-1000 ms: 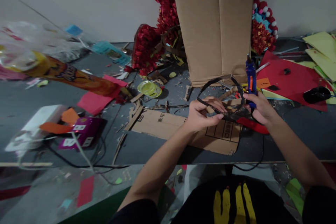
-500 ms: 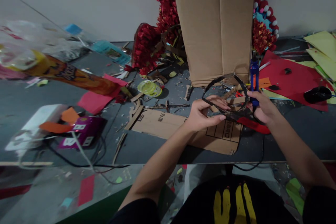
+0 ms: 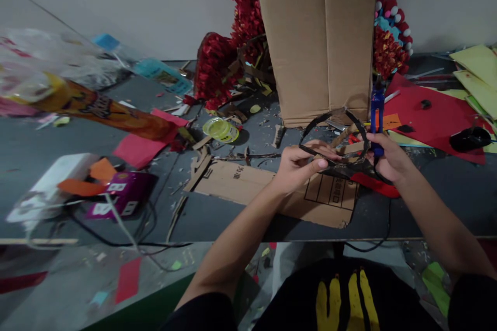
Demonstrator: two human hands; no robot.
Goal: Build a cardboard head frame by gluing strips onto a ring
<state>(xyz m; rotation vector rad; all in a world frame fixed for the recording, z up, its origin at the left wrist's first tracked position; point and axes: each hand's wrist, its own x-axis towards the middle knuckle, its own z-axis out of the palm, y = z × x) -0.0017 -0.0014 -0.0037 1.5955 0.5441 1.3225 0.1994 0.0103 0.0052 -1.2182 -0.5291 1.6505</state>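
A thin black hoop (image 3: 314,120), seemingly made of bent strips, is raised over the cardboard in front of me. My left hand (image 3: 297,165) pinches its lower left side between thumb and fingers. On the hoop's right side is my right hand (image 3: 388,160), its fingers closed around a blue tool (image 3: 376,114) that looks like a glue gun. The fingertips of that hand are close to the hoop's edge; whether they touch it I cannot tell. Below both hands lies a flat piece of printed cardboard (image 3: 236,181). A red item (image 3: 375,185) lies under my right wrist.
A tall cardboard panel (image 3: 310,41) stands at the back, beside red fringed decorations (image 3: 217,67). A yellow-green jar (image 3: 221,130) lies tipped over. Leftward are a purple box (image 3: 122,194), a white power strip (image 3: 54,181) and cables. Red paper (image 3: 435,114) is at right.
My left thumb has drawn in slightly toward the hoop. Hoop, right hand and blue tool stay almost where they were.
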